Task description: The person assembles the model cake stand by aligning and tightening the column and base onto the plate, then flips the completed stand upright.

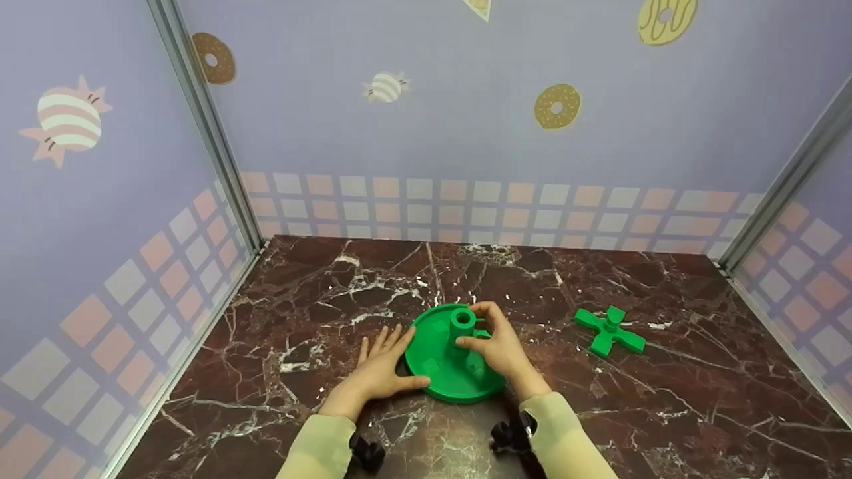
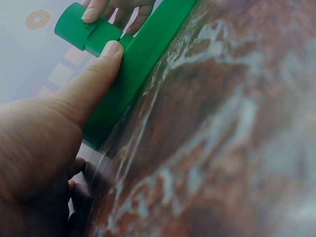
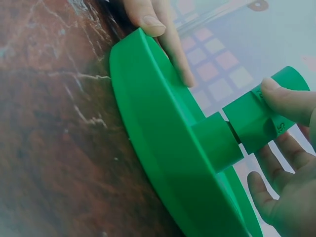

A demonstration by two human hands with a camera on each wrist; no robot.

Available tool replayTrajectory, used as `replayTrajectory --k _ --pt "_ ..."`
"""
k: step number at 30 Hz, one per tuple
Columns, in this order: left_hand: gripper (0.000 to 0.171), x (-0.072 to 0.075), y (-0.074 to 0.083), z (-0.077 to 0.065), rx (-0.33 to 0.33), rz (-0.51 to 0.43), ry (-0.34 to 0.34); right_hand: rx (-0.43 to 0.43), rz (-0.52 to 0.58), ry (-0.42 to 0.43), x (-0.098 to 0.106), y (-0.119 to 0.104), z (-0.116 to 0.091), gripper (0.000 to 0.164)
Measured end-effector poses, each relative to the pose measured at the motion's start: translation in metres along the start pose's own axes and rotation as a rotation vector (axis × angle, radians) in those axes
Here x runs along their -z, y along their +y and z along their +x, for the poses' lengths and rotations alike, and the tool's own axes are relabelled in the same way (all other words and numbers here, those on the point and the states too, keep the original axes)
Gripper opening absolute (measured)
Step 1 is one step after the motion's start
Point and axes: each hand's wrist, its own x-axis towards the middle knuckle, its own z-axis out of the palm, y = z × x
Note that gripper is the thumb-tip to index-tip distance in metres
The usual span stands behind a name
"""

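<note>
Hand, left (image 1: 381, 376), along rim of dish (image 1: 459, 384), fingers spread, clasping nothing. Dish between side edges of table (image 1: 665, 419). Tube (image 1: 460, 332) atop post (image 3: 217, 144) in dish, gap visible. May seat crooked if pushed off-line; may skid with dish under light bracing. Points hollow end upward, long axis near vertical. Hand, right (image 1: 500, 347), pinching tube between thumb and fingers. Cross piece (image 1: 608, 331) toward right edge.

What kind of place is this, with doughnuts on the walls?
Probably a small booth for tabletop activities: a dark red-brown, marble-patterned table enclosed by lilac walls printed with round brown doughnuts, with straight grey metal posts at the corners.
</note>
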Motion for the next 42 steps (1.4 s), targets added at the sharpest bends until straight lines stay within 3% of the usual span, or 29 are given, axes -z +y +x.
replayTrajectory --k 8,13,17,21,31,42 --pt "0.107 0.0 0.001 0.0 0.0 0.004 -0.002 -0.017 -0.06 0.03 -0.001 0.002 0.001 0.057" --pt "0.107 0.0 0.001 0.0 0.003 0.003 0.0 -0.006 0.023 -0.089 0.007 0.003 0.002 0.072" --pt "0.107 0.0 0.0 0.001 0.004 0.004 0.002 0.027 0.111 -0.211 0.012 0.005 0.002 0.071" --pt "0.107 0.0 0.001 0.0 0.006 0.002 0.003 0.041 0.108 -0.251 0.012 0.005 0.002 0.066" --pt "0.106 0.001 0.002 -0.002 0.005 -0.004 0.013 0.065 0.03 -0.21 0.01 0.006 0.003 0.058" --pt "0.107 0.001 0.002 -0.001 0.001 -0.009 0.016 0.017 -0.002 -0.087 0.006 0.004 0.001 0.05"
